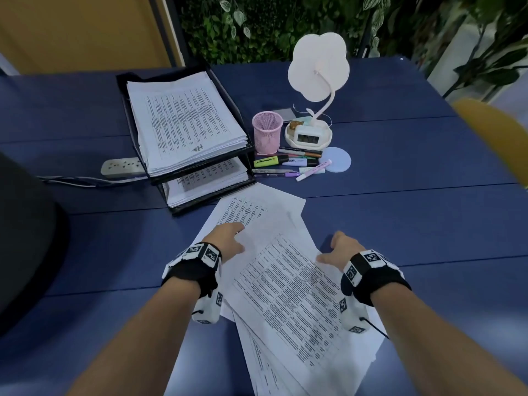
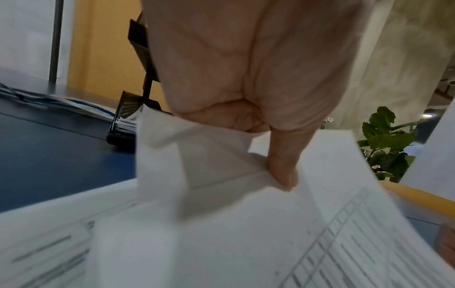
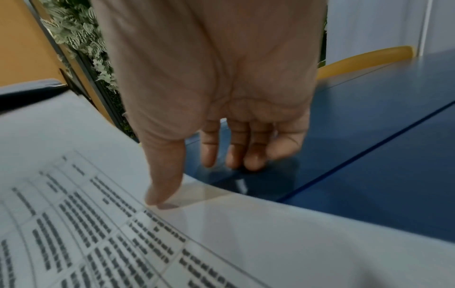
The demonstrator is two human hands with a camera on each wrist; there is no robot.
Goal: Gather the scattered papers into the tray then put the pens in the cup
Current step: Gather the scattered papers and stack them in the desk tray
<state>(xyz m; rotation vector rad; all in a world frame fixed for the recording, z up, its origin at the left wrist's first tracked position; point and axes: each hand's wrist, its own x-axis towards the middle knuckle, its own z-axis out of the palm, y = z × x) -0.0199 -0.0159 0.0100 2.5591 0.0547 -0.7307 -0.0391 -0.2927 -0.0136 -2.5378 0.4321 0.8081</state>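
Several printed papers (image 1: 285, 281) lie fanned out on the blue table (image 1: 414, 224) in front of me. My left hand (image 1: 237, 238) pinches their far left part, thumb on top (image 2: 283, 167), with a bent sheet (image 2: 197, 165) hiding the fingers. My right hand (image 1: 331, 250) is at their right edge: its thumb (image 3: 165, 185) presses on the top sheet (image 3: 221, 243) and its straight fingers (image 3: 246, 152) point down at the bare table. The black two-tier tray (image 1: 213, 200), stacked with paper, stands back left. A pink mesh cup (image 1: 267, 131) stands beside it, with pens and highlighters (image 1: 288, 164) lying in front.
A white power strip (image 1: 121, 167) with its cable lies left of the tray. A flower-shaped desk lamp (image 1: 318, 67) and small clock (image 1: 307, 137) stand behind the pens, next to a lilac round coaster (image 1: 335, 160). A yellow chair (image 1: 494, 138) is at right, a dark bulk (image 1: 25, 238) at left.
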